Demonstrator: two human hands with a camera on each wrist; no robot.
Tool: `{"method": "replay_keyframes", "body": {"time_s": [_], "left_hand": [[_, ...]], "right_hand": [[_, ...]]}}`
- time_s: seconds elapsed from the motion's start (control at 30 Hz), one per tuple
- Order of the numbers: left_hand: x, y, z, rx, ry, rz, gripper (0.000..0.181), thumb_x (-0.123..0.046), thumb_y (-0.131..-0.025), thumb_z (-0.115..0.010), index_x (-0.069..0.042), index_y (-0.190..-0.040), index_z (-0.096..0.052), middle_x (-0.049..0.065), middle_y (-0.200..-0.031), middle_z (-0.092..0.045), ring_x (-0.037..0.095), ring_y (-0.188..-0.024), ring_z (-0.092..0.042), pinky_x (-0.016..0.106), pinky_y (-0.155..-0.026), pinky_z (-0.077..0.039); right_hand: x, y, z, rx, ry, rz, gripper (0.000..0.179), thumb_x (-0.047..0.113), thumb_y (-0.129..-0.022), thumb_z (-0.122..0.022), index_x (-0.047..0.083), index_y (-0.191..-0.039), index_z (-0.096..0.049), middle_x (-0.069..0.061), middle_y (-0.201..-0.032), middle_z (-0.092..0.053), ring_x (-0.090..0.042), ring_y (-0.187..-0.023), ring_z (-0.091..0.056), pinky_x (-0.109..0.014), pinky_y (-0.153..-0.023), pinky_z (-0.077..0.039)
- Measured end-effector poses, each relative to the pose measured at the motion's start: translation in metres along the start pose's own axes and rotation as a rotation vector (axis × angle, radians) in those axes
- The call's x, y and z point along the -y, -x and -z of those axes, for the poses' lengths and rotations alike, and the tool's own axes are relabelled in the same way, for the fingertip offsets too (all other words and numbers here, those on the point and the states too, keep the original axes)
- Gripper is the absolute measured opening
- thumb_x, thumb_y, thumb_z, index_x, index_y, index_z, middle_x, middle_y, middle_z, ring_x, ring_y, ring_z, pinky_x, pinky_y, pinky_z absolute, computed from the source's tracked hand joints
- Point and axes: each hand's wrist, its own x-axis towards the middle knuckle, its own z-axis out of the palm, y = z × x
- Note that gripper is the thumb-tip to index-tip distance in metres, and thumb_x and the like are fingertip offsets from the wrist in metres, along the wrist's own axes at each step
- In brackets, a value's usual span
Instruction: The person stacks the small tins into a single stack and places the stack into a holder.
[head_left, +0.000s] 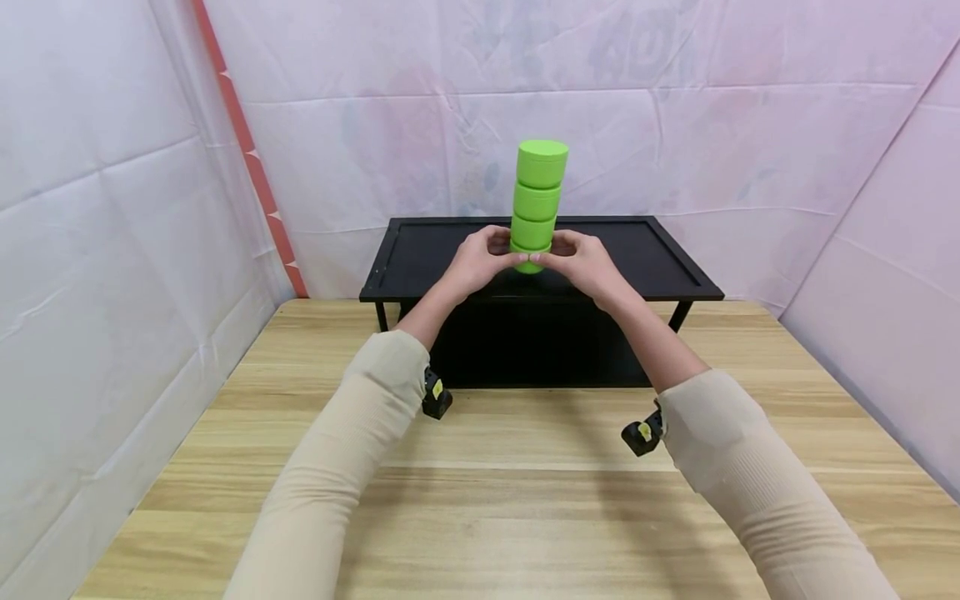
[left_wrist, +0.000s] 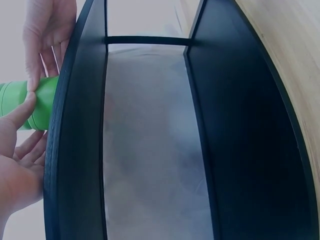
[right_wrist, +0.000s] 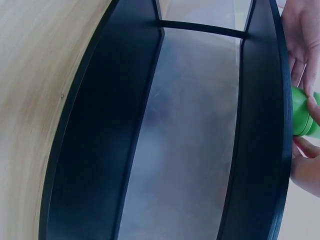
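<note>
A tall stack of several bright green round containers [head_left: 537, 200] stands over the top of a black two-tier shelf [head_left: 442, 258], leaning slightly to the right. My left hand [head_left: 478, 260] grips the bottom container from the left, and my right hand [head_left: 587, 262] grips it from the right. Both thumbs meet at its front, while the fingers curl round the sides. In the left wrist view, the lower green container [left_wrist: 45, 102] shows between the hands, right by the shelf's upper board. Whether its base touches the board cannot be made out.
The black shelf stands at the back of a wooden table [head_left: 480, 500], its lower board [head_left: 540, 350] under the upper one. White sheeting [head_left: 345, 150] hangs behind and on both sides. A red strip [head_left: 251, 154] runs down the left corner.
</note>
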Motion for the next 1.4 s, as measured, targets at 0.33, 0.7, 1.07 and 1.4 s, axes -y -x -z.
{"method": "replay_keyframes", "body": {"time_s": [0.33,0.7,1.07,1.4], "left_hand": [[0.0,-0.004,-0.002,-0.046,-0.057,0.002,0.046,-0.025,-0.085,-0.068,-0.009,-0.125,-0.053,0.004,-0.116,-0.058,0.013,-0.103,-0.054,0.026,-0.082,-0.046],[0.003,-0.007,-0.002,-0.075,-0.051,0.02,0.045,-0.024,-0.085,-0.068,-0.008,-0.125,-0.055,0.005,-0.116,-0.059,0.014,-0.104,-0.055,0.027,-0.083,-0.046],[0.008,-0.011,0.003,-0.122,-0.036,0.053,0.046,-0.024,-0.083,-0.07,-0.008,-0.124,-0.055,0.005,-0.117,-0.059,0.014,-0.105,-0.055,0.027,-0.084,-0.046],[0.006,-0.009,0.001,-0.148,-0.015,0.063,0.042,-0.02,-0.086,-0.067,-0.007,-0.124,-0.055,0.005,-0.117,-0.058,0.013,-0.104,-0.055,0.024,-0.081,-0.047]], "right_hand": [[-0.001,-0.004,0.001,0.005,0.027,0.0,0.054,0.028,-0.088,-0.064,0.002,-0.132,-0.046,-0.015,-0.124,-0.052,-0.026,-0.114,-0.048,-0.043,-0.095,-0.038],[0.0,-0.009,-0.003,-0.005,0.033,-0.004,0.052,0.025,-0.088,-0.064,0.002,-0.131,-0.047,-0.015,-0.126,-0.051,-0.026,-0.115,-0.048,-0.043,-0.095,-0.038],[0.0,-0.017,-0.01,-0.01,0.033,0.011,0.051,0.025,-0.088,-0.064,0.002,-0.131,-0.047,-0.015,-0.124,-0.052,-0.026,-0.114,-0.048,-0.041,-0.094,-0.039],[-0.004,-0.023,-0.012,0.002,0.009,0.003,0.052,0.025,-0.089,-0.063,0.002,-0.132,-0.046,-0.015,-0.126,-0.05,-0.026,-0.116,-0.047,-0.041,-0.095,-0.039]]}}
